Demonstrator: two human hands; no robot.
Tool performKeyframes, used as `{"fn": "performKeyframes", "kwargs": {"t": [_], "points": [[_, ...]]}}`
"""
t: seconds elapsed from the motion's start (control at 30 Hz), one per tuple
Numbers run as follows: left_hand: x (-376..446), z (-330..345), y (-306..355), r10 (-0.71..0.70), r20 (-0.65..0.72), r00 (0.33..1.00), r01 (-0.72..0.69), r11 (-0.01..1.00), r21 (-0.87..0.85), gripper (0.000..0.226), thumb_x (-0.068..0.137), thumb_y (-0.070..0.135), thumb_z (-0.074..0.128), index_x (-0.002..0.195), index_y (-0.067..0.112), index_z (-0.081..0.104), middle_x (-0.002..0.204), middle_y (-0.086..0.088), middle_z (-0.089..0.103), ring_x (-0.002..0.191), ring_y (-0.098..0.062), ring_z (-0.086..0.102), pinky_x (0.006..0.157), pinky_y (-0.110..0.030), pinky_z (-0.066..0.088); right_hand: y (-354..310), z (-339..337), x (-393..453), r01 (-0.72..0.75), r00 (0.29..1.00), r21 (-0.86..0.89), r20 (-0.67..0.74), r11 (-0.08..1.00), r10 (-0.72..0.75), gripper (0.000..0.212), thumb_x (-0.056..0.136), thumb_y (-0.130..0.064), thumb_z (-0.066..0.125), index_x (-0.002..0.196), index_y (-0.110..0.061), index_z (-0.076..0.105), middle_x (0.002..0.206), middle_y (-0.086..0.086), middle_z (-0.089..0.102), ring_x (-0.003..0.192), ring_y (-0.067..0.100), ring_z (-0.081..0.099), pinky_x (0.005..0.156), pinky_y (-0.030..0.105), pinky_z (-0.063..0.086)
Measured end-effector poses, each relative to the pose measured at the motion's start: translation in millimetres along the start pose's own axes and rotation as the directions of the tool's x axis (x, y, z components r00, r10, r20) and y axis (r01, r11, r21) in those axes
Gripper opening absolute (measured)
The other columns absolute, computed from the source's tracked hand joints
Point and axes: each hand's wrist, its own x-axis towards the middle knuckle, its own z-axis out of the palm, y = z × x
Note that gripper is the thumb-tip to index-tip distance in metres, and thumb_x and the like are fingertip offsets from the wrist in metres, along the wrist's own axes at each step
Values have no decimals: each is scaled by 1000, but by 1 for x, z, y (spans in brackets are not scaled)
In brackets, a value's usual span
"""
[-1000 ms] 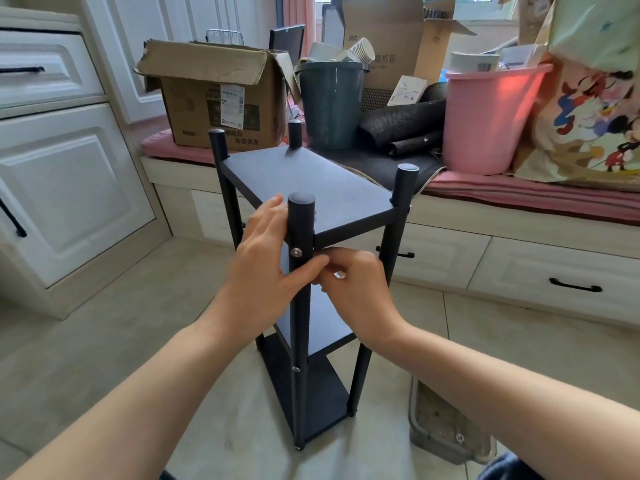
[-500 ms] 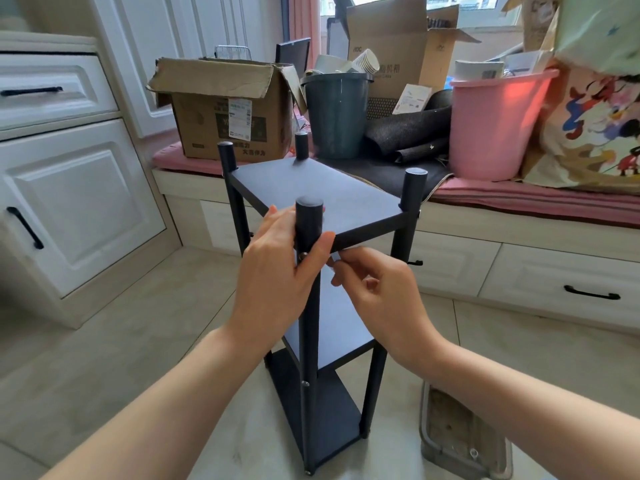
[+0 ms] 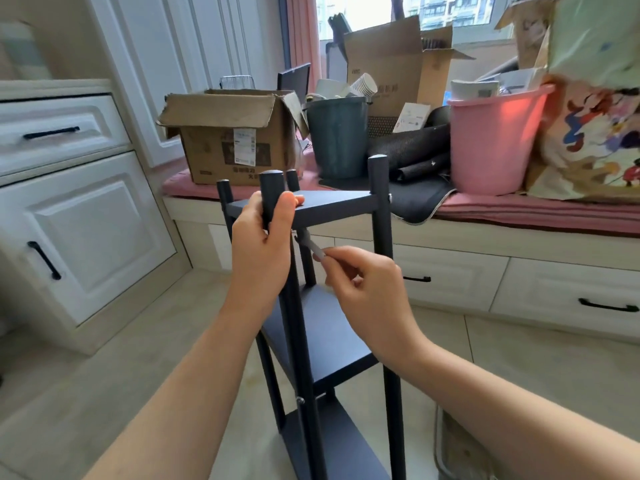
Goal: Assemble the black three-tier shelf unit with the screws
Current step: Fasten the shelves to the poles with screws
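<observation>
The black three-tier shelf unit (image 3: 332, 323) stands upright on the tiled floor in front of me, with four round posts and three flat shelves. My left hand (image 3: 261, 247) grips the near post just below its top, thumb lying on the top shelf. My right hand (image 3: 367, 289) pinches a small grey hex key (image 3: 311, 244), whose tip meets the near post right under the top shelf. A screw head (image 3: 300, 400) shows lower on the same post, by the bottom shelf.
A window bench behind the shelf carries a cardboard box (image 3: 228, 136), a dark grey bin (image 3: 337, 136), a pink bucket (image 3: 491, 140) and a printed bag (image 3: 588, 140). White cabinets (image 3: 79, 233) stand at the left. A grey tray (image 3: 460, 452) lies on the floor at the right.
The view has dropped lower and closer to the shelf. My left hand slid up the near post. My right hand drew back to the right, now holding the hex key out to the post.
</observation>
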Motion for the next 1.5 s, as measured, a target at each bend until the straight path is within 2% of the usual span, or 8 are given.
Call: {"fn": "performKeyframes", "kwargs": {"t": [0.07,0.2,0.3,0.63,0.83,1.03,1.37,1.5], "points": [[7,-4,-7,-8,-10,1000,8,1000,-10,22,106,30,47,97,24,66,96,-4,70,81,11,56,75,-4,40,-3,5,10,7,1000,-38,3,999,-7,15,94,-8,64,102,-11,76,76,-19,64,70,-2,62,67,12,46],[12,-20,-18,-15,-21,1000,15,1000,-14,26,102,44,38,94,37,61,98,16,66,91,13,57,79,0,38,-4,24,25,34,999,-86,32,996,-31,14,94,-11,65,100,-13,77,76,-15,66,68,1,62,65,11,45],[16,-30,-25,-22,-1,1000,22,1000,6,29,102,47,34,96,38,61,98,13,64,88,14,56,76,1,37,1,37,24,37,999,-56,7,998,-37,14,94,-12,65,101,-14,78,72,-16,66,65,2,60,62,11,43],[17,-38,-31,-1,45,999,-1,999,49,36,102,43,36,107,24,66,113,0,66,105,-2,58,83,-3,38,12,41,22,-1,999,-2,-42,1000,1,16,94,-9,63,100,-9,78,71,-12,68,60,-7,58,60,4,39],[15,-39,-30,-17,50,999,14,998,64,35,107,38,37,112,19,66,112,-1,65,100,5,56,78,-1,36,7,46,26,-1,1000,62,-9,998,2,17,95,-10,62,103,-8,77,75,-18,67,65,-7,61,62,5,41],[15,-37,-29,-12,44,999,9,997,78,34,107,35,37,112,17,65,105,2,63,91,14,54,74,0,37,9,51,28,9,1000,-26,11,1000,-9,16,93,-15,67,105,-15,77,85,-11,74,79,7,68,74,19,53],[18,-37,-33,-5,35,999,3,998,56,31,108,33,38,108,20,65,105,2,64,93,10,55,77,-2,38,9,69,32,36,999,-50,1,998,-36,10,90,-13,70,91,-14,79,67,-20,64,63,7,55,65,13,43],[20,-37,-36,-9,36,999,7,999,42,30,108,33,38,108,20,65,103,4,63,91,12,55,77,-4,41,11,80,36,34,999,4,-29,999,-34,10,89,-11,70,82,-13,78,63,-12,64,63,16,54,67,31,47]]}}
